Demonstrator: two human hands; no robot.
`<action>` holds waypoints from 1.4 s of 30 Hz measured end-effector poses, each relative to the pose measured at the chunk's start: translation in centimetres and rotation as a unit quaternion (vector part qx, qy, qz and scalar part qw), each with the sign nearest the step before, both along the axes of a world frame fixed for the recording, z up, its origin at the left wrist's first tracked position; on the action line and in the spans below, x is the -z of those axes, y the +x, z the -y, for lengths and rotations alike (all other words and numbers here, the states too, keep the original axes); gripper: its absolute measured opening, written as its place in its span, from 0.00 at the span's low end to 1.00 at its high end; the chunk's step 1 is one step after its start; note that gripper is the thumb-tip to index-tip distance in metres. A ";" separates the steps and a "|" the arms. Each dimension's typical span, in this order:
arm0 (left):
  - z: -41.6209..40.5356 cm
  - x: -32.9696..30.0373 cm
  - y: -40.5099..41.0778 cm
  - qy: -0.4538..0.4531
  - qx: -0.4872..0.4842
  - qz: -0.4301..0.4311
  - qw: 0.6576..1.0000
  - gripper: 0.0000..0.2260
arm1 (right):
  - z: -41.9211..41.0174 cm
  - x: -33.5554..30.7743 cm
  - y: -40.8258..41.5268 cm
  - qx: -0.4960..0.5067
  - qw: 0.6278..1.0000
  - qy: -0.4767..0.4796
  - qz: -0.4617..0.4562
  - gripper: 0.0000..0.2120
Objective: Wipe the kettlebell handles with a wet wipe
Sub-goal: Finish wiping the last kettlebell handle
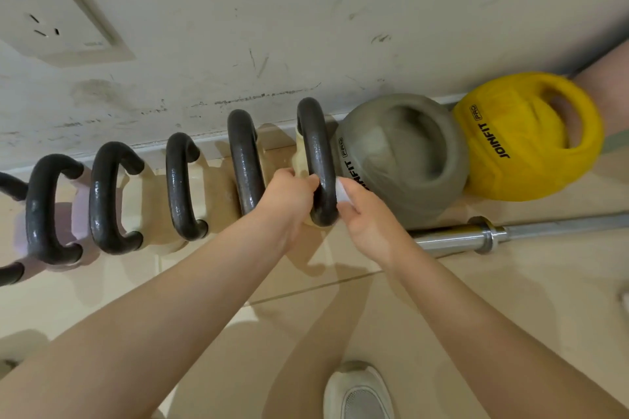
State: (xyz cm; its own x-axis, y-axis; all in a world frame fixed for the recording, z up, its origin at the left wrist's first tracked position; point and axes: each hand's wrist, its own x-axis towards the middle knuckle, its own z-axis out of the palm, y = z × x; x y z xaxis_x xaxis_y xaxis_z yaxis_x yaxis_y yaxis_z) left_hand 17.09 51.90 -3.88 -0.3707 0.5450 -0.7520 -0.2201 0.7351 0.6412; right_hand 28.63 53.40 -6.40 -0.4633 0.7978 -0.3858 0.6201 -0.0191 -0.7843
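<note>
Several kettlebells with dark metal handles stand in a row on the floor along the wall. My left hand [289, 201] grips the rightmost dark handle [315, 146] from its left side. From the right, my right hand [366, 218] presses a white wet wipe [341, 192] against the same handle. The kettlebell under that handle has a cream body [301, 160], mostly hidden by my hands. To the left stand more dark handles [243, 160], [180, 184], [105, 197], [44, 207].
A grey JOINFIT soft kettlebell [401, 160] and a yellow one [524, 136] lie right of the row. A chrome barbell [510, 231] lies on the tiled floor. A wall socket [54, 10] is at upper left. A white shoe [357, 391] is below.
</note>
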 end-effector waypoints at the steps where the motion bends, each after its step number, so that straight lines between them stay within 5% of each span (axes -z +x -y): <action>1: -0.2 -0.3 0.2 -0.002 0.000 -0.019 1.000 0.20 | 0.0 -0.4 1.1 -0.022 1.000 -0.002 0.017 0.14; 7: 0.0 -3.8 4.3 0.162 0.083 -0.127 0.975 0.20 | -1.6 -3.8 5.8 0.166 0.973 -0.072 -0.142 0.14; 10: -0.1 -5.1 8.1 0.208 0.190 -0.055 0.958 0.20 | -1.5 -5.5 8.8 0.287 0.929 -0.064 -0.224 0.12; 13: -0.8 -6.1 12.8 0.242 0.258 -0.006 0.935 0.24 | -1.3 -6.6 12.9 0.303 0.925 0.025 -0.227 0.06; 16: -1.7 -7.0 17.7 0.232 0.246 0.061 0.939 0.14 | -0.7 -7.4 17.3 0.359 0.894 0.040 -0.265 0.11; 19: -2.2 -7.9 22.2 0.186 0.216 0.186 0.940 0.08 | 0.3 -7.9 21.5 0.369 0.898 0.080 -0.225 0.14; 22: -2.5 -8.7 26.2 0.168 0.277 0.206 0.924 0.11 | 1.5 -7.9 26.2 0.351 0.918 0.144 -0.112 0.13; 25: -2.7 -9.2 30.1 0.152 0.379 0.150 0.901 0.12 | 3.4 -8.3 31.2 0.348 0.905 0.242 0.018 0.13; 29: -2.7 -11.3 35.8 0.178 0.493 0.087 0.847 0.09 | 5.9 -10.3 36.6 0.382 0.862 0.326 0.069 0.14; 33: -2.1 -15.3 41.6 0.296 0.565 0.095 0.765 0.11 | 7.8 -14.5 41.3 0.503 0.774 0.379 0.071 0.08; 38: -2.9 -18.3 46.9 0.604 0.590 -0.138 0.517 0.16 | 9.3 -20.7 46.1 0.599 0.658 0.450 0.073 0.11; 42: -3.8 -18.4 50.5 0.641 0.617 -0.285 0.356 0.22 | 8.5 -22.0 49.4 0.572 0.638 0.488 0.165 0.07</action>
State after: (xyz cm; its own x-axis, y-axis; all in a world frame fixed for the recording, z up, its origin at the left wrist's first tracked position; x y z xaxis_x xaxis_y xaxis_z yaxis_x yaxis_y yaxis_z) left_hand 67.58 55.68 14.55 0.8537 0.3165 0.4135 0.1975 -0.9316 0.3052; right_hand 78.00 44.89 15.57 0.6160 0.4763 0.6275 0.7726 -0.2097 -0.5993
